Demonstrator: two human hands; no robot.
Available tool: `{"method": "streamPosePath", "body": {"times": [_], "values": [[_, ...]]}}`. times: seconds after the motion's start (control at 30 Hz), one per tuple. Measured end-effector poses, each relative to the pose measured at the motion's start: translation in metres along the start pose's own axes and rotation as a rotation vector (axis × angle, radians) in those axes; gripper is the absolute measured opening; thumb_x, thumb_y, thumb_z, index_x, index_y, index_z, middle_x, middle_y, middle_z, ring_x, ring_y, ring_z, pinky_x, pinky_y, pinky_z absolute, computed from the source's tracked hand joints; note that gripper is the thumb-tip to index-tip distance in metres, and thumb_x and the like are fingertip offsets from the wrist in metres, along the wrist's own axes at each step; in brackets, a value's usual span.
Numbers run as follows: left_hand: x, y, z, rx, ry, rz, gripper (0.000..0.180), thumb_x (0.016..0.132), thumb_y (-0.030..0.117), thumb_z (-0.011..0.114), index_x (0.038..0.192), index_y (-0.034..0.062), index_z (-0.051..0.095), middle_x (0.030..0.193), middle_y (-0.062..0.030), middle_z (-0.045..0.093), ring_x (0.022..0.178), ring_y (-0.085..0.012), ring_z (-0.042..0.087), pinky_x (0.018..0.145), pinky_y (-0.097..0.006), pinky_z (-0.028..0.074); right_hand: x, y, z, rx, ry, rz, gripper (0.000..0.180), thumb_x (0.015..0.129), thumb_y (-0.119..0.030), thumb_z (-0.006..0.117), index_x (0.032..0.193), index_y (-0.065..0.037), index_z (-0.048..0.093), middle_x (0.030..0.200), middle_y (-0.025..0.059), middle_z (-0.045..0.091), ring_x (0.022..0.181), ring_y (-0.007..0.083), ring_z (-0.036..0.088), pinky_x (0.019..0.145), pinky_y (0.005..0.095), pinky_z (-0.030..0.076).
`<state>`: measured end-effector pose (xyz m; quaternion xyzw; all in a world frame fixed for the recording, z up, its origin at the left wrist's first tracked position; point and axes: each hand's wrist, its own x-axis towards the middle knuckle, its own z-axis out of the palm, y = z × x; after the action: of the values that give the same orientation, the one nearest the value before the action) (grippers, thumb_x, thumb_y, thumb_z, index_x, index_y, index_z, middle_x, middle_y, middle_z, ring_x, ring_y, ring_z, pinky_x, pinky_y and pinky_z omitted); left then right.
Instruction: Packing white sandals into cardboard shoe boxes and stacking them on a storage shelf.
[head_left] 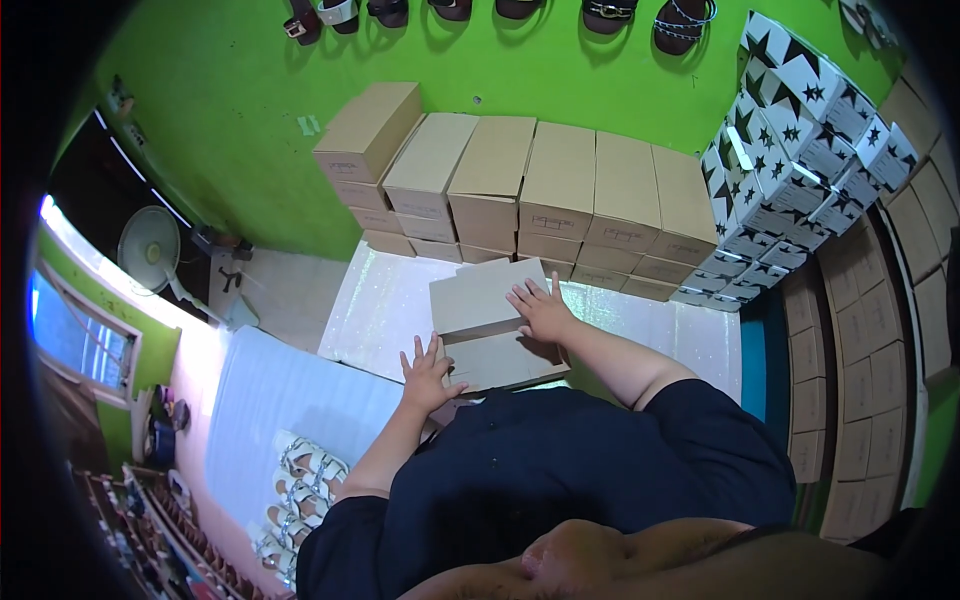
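Note:
A brown cardboard shoebox (505, 362) stands close in front of my body on the near edge of the white, glittery tabletop (385, 300). Its broad upper panel (478, 298) slopes away toward the back; whether this is a raised lid or a flap I cannot tell. My left hand (426, 378) rests at the box's left edge, fingers spread and thumb over the near part. On the right side of the panel lies my right hand (541, 310), fingers apart and stretched out. Neither hand grasps anything visibly. The inside of the box cannot be made out.
Stacked brown boxes (560, 180) line the table's back along a green wall. White boxes with black stars (775, 170) are piled at right, beside shelves of brown boxes (865, 370). At left are white sandals (300, 480) and a fan (150, 248).

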<state>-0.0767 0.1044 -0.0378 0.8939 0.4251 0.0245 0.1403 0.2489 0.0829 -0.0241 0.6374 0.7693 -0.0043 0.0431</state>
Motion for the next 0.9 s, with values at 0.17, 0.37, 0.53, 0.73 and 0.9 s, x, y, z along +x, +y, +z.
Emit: {"method": "streamPosePath", "body": {"times": [0.17, 0.37, 0.53, 0.73, 0.9], "values": [[-0.002, 0.000, 0.003, -0.025, 0.024, -0.012, 0.066, 0.067, 0.061, 0.075, 0.116, 0.0161, 0.070, 0.164, -0.0146, 0.018, 0.150, -0.0441, 0.007, 0.112, -0.072, 0.004, -0.019, 0.001, 0.013, 0.032, 0.012, 0.067, 0.078, 0.087, -0.038, 0.065, 0.154, -0.022, 0.028, 0.160, 0.0036, 0.029, 0.149, 0.0292, 0.024, 0.110, 0.0774, 0.003], [-0.005, -0.002, 0.002, -0.031, 0.094, -0.020, 0.066, 0.065, 0.056, 0.078, 0.112, 0.0107, 0.068, 0.162, -0.0127, 0.023, 0.150, -0.0429, 0.011, 0.112, -0.071, 0.007, -0.055, 0.008, 0.007, 0.183, 0.050, 0.215, 0.058, 0.091, -0.025, 0.059, 0.147, -0.023, 0.044, 0.152, -0.0002, 0.044, 0.146, 0.0292, 0.030, 0.107, 0.0798, -0.001], [-0.006, -0.019, 0.010, -0.068, 0.160, 0.056, 0.056, 0.070, 0.050, 0.075, 0.107, 0.0103, 0.066, 0.158, -0.0141, 0.032, 0.147, -0.0468, 0.018, 0.110, -0.071, 0.015, -0.074, 0.022, 0.005, 0.267, -0.066, 0.287, 0.056, 0.092, -0.032, 0.060, 0.146, -0.030, 0.046, 0.151, -0.0017, 0.047, 0.146, 0.0277, 0.031, 0.107, 0.0798, 0.000], [-0.008, -0.039, 0.029, -0.118, 0.228, 0.092, 0.049, 0.080, 0.037, 0.068, 0.123, 0.0138, 0.061, 0.156, -0.0107, 0.038, 0.146, -0.0436, 0.024, 0.112, -0.066, 0.021, -0.083, 0.019, 0.038, 0.477, 0.030, 0.344, 0.052, 0.095, -0.035, 0.057, 0.146, -0.031, 0.045, 0.155, -0.0011, 0.041, 0.147, 0.0294, 0.028, 0.110, 0.0764, 0.003], [-0.011, -0.036, 0.035, -0.181, 0.210, 0.058, 0.054, 0.085, 0.033, 0.063, 0.136, 0.0173, 0.052, 0.156, -0.0093, 0.037, 0.147, -0.0428, 0.024, 0.113, -0.065, 0.022, -0.086, 0.015, 0.029, 0.303, -0.049, 0.274, 0.080, 0.086, -0.050, 0.064, 0.154, -0.022, 0.031, 0.165, 0.0018, 0.018, 0.152, 0.0301, 0.013, 0.112, 0.0746, 0.005]]}}
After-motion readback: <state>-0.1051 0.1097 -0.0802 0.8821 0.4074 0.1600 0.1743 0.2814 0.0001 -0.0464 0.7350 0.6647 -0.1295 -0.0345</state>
